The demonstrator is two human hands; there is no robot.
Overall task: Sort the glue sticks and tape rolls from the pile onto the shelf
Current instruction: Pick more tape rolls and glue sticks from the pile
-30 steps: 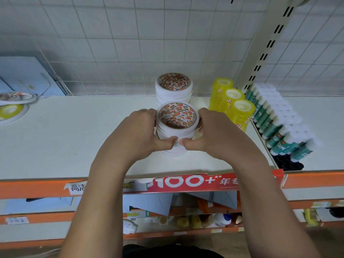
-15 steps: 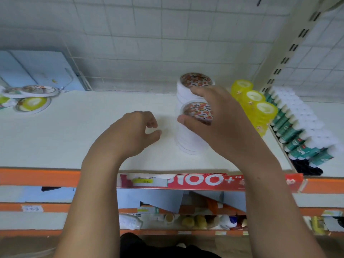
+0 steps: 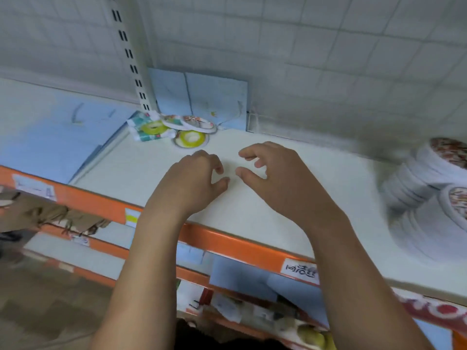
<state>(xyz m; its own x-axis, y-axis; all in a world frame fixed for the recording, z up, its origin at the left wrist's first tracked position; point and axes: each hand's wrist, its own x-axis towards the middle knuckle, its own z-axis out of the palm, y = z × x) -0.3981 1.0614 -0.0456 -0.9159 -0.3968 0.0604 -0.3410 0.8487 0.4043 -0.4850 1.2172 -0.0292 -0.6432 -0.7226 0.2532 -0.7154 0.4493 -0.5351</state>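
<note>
Empty and loosely curled, left hand [image 3: 194,183] and right hand [image 3: 278,180] hover above shelf [image 3: 290,223]; recommend lifting nearest yellow roll [image 3: 190,139] from pile [image 3: 174,126] by its rim

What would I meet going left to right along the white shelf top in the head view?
Flat blue sheets → loose pile of tape rolls → right hand → stacked white tape rolls. The left hand overlaps the pile's span, so it is left out.
</note>
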